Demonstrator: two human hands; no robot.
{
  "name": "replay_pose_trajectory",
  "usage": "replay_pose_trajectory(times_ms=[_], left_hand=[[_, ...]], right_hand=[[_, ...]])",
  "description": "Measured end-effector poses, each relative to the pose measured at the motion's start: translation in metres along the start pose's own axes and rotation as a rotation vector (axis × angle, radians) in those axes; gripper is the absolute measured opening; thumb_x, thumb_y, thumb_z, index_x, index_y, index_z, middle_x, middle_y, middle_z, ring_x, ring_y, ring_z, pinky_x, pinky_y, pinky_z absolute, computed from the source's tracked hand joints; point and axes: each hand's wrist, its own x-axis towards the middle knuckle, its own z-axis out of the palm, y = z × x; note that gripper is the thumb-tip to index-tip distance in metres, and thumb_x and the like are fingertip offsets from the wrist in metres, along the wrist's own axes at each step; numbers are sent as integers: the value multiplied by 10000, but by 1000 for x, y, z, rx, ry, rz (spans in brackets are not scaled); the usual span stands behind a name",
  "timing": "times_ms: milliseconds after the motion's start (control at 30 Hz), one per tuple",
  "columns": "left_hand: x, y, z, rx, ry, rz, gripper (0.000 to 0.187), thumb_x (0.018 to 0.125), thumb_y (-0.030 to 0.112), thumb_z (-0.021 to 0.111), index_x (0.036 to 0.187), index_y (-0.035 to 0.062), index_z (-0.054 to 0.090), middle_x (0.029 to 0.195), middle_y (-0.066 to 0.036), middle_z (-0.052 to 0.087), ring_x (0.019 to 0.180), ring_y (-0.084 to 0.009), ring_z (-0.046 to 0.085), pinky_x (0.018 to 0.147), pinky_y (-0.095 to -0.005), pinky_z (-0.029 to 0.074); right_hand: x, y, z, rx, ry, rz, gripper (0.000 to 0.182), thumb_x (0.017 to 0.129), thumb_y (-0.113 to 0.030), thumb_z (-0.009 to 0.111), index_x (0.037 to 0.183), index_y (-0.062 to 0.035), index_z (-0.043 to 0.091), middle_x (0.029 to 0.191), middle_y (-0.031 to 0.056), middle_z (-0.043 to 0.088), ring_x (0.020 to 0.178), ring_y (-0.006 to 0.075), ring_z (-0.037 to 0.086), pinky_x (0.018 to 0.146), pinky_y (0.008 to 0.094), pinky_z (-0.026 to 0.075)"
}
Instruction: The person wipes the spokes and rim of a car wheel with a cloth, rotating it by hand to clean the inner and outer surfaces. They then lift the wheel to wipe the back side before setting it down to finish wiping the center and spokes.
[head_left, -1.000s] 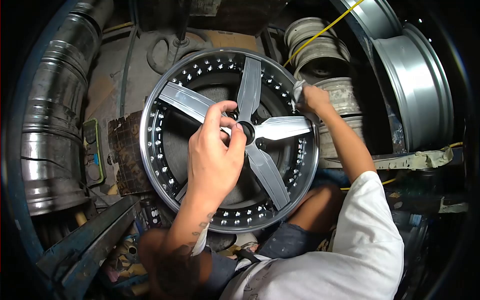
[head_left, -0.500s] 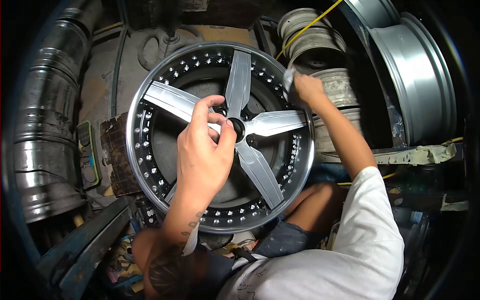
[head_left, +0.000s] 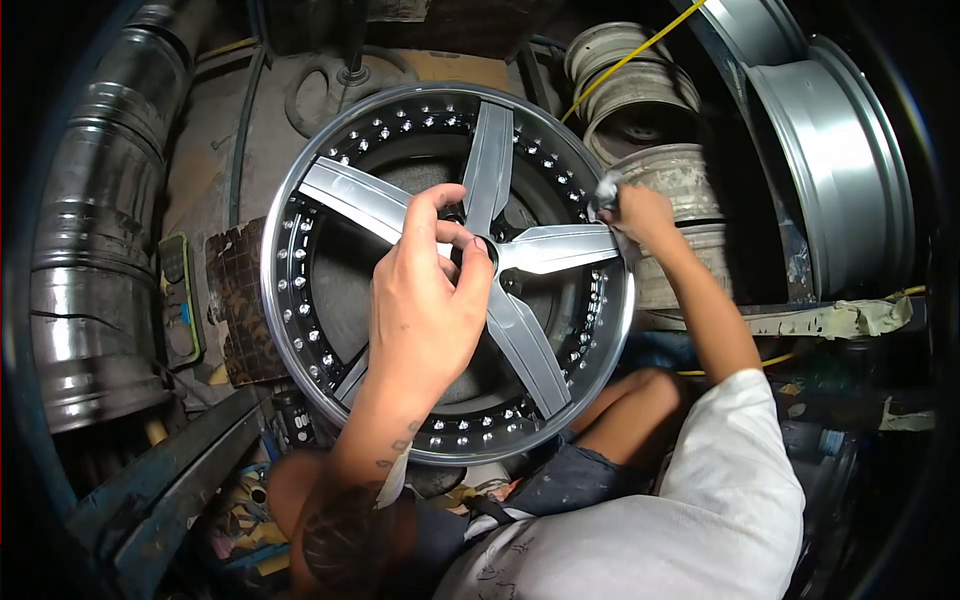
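A large five-spoke wheel rim [head_left: 300, 330] with grey spokes, a polished lip and a ring of chrome bolts stands in front of me. My left hand [head_left: 425, 300] grips its centre hub, thumb and fingers closed around the hub hole. My right hand [head_left: 640, 215] holds a small pale cloth [head_left: 605, 188] pressed against the rim's right edge, near the tip of the right-hand spoke.
Bare rims [head_left: 640, 90] are stacked behind at the right, with a big silver barrel [head_left: 840, 160] further right. A ribbed metal duct [head_left: 90, 250] runs down the left. A yellow cord [head_left: 630, 60], masking tape [head_left: 830, 320] and floor clutter surround my knees.
My right hand with the cloth has slid down the rim's right edge toward the spoke tip. The left hand keeps its hold on the hub. The view shifted slightly.
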Motion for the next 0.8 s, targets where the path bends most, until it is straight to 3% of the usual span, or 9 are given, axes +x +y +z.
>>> replay_pose_trajectory(times_ms=[100, 200, 400, 633, 800], left_hand=[[-2, -8, -2, 53, 36, 49, 401, 889, 63, 621, 1272, 0, 520, 855, -145, 674, 577, -188, 614, 563, -341, 485], [-6, -6, -5, 91, -9, 19, 407, 911, 49, 605, 1307, 17, 521, 894, -91, 675, 665, -106, 633, 626, -263, 495], [-6, 0, 1, 44, -24, -9, 424, 906, 47, 615, 1316, 23, 511, 932, -87, 670, 662, -105, 632, 614, -255, 494], [-9, -4, 14, 90, -35, 19, 432, 896, 72, 629, 1311, 29, 513, 925, -102, 680, 660, -125, 642, 618, -283, 513], [-13, -7, 24, 89, -60, 105, 449, 883, 82, 616, 1313, 31, 498, 899, -120, 686, 636, -161, 656, 593, -286, 510]], right_hand=[[5, -3, -24, -53, -67, -25, 248, 787, -240, 727, 966, -71, 702, 935, 140, 736, 873, 340, 725, 726, 437, 585], [48, -11, -18, -106, -96, -75, 236, 781, -232, 723, 957, -74, 719, 969, 148, 737, 904, 330, 725, 744, 438, 584], [-5, -6, -37, 18, -215, 57, 300, 740, -295, 783, 954, -90, 736, 988, 155, 735, 958, 338, 715, 812, 457, 569], [65, -20, -15, -80, -13, -13, 219, 767, -197, 714, 954, -84, 738, 993, 140, 737, 946, 318, 722, 800, 455, 575], [9, -13, -26, -141, -122, -62, 165, 813, -155, 653, 946, -99, 733, 971, 135, 740, 929, 306, 728, 742, 425, 584]])
